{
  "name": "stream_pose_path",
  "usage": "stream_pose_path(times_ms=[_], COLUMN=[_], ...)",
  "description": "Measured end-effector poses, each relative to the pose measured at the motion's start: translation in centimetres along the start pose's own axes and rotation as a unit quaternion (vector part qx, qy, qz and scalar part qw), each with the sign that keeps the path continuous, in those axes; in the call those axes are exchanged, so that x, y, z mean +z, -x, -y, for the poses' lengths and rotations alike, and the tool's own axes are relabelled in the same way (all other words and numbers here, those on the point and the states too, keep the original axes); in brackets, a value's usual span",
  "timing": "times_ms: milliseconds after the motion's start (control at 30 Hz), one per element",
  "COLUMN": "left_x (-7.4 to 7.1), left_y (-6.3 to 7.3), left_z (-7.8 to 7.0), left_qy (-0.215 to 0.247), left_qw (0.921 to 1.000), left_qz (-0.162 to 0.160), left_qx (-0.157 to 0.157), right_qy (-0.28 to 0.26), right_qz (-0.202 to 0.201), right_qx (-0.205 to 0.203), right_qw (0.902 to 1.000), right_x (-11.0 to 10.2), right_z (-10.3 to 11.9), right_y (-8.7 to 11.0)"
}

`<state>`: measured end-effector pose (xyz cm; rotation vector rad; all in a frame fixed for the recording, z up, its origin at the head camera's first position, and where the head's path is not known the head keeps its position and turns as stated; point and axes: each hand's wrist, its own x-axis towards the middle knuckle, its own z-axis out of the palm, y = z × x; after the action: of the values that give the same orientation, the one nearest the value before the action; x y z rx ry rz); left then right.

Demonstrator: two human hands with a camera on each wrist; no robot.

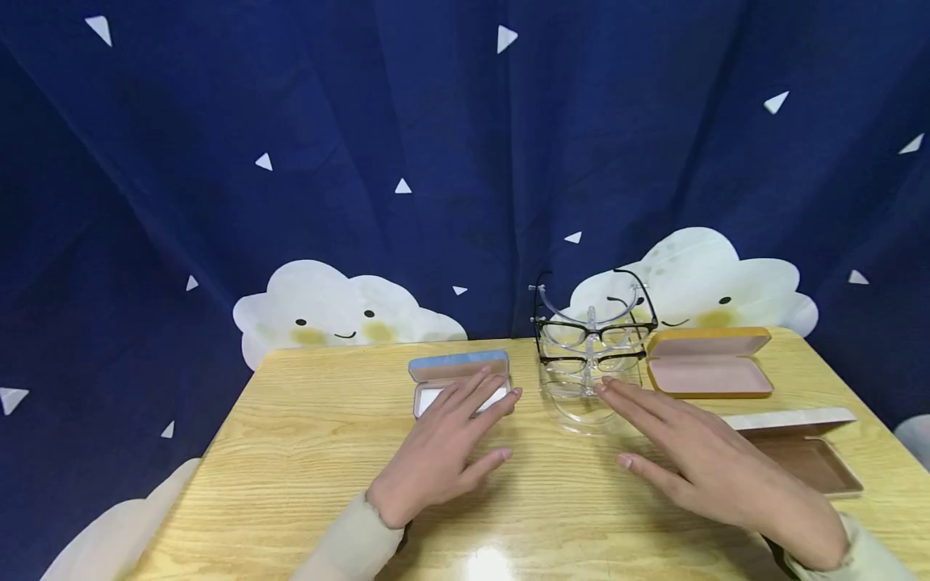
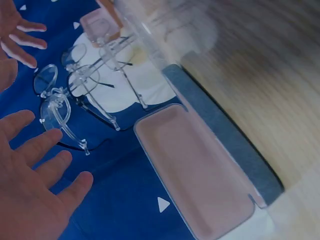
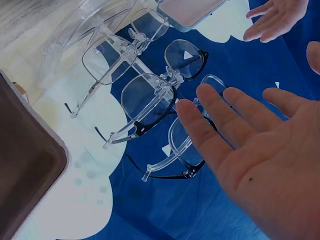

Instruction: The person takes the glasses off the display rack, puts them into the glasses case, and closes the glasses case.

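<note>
My left hand (image 1: 436, 456) hovers palm down, fingers spread, and partly covers an opened blue glasses case (image 1: 465, 361) with a white piece inside. Just in front of a clear display stand (image 1: 581, 423), my right hand (image 1: 708, 464) stretches out its fingers, and its fingertips overlap the stand's lower part in the head view. Three pairs of glasses sit one above another on the stand: dark-topped glasses (image 1: 594, 329) on top, a second dark-topped pair (image 1: 592, 360) below, and thin-rimmed glasses (image 3: 107, 57) lowest. Neither hand holds anything.
An opened orange glasses case (image 1: 710, 394) with a pink lining lies right of the stand. Nearer, at the right, a white glasses case (image 1: 799, 418) with a brown inside stands open, partly behind my right forearm. A blue curtain (image 1: 436, 121) hangs behind the wooden table (image 1: 320, 420).
</note>
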<state>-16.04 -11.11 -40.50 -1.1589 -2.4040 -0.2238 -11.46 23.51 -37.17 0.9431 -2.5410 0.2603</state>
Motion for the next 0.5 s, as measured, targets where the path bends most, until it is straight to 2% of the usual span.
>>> stream_pose_path(times_ms=[200,500], left_x=[0.0,-0.3], left_y=[-0.8,-1.7], left_z=[0.3,0.5], left_qy=[0.014,0.061], left_qw=[0.9988,0.9960], left_qz=[-0.045,-0.060], left_qx=[0.012,-0.026], right_qy=[0.003,-0.001], right_qz=[-0.021,-0.061], right_qx=[0.005,0.011], right_qw=[0.9998,0.9981], right_x=[-0.1,-0.3], right_z=[-0.2,-1.1], right_y=[-0.2,-0.6])
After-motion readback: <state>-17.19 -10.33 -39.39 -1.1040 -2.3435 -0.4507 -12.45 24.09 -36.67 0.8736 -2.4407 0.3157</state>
